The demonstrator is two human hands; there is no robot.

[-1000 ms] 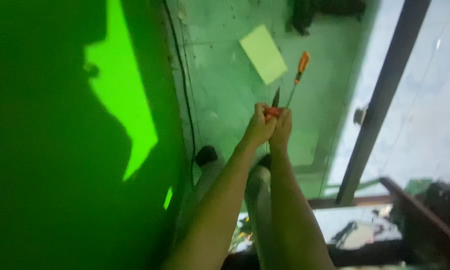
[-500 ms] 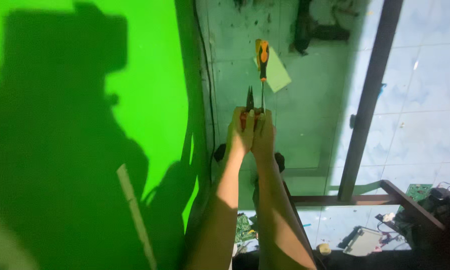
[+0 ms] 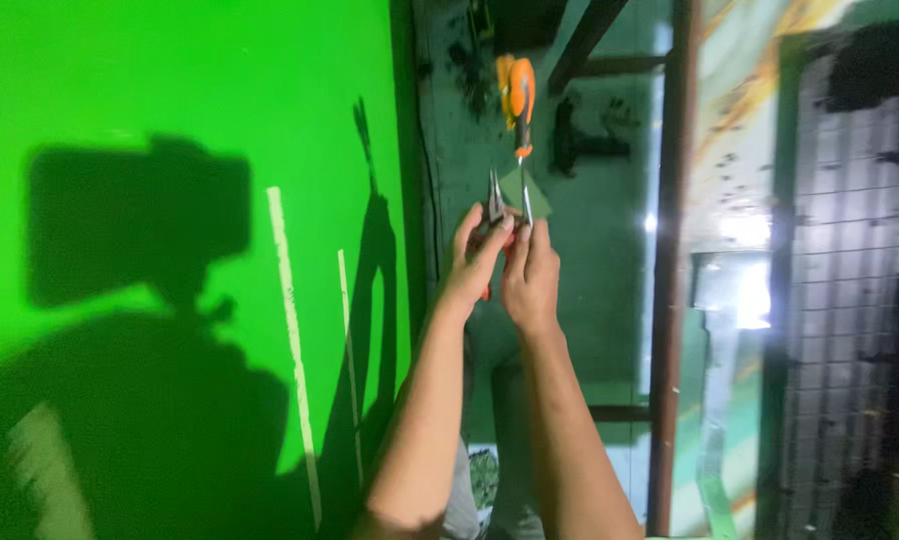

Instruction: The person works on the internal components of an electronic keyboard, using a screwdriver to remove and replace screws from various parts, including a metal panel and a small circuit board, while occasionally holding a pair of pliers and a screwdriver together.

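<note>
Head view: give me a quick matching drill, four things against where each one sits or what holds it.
Things:
1. pliers
2. screwdriver
3. green wall
4. brown post

Places:
A. right of the hands, running top to bottom
B. in the left hand
C. fills the left side, carrying shadows
D. in the right hand, orange handle uppermost

Pairs: 1-B, 2-D, 3-C, 4-A

Arms: both were bare and extended forward, forearms running nearly parallel and close together.
Left hand (image 3: 474,262): was raised, fingers curled closed, thumb tip pressed toward the right hand.
Right hand (image 3: 531,278): was raised beside it, back toward the camera, fingers folded shut.
Contact: the two hands touched at the fingertips.
</note>
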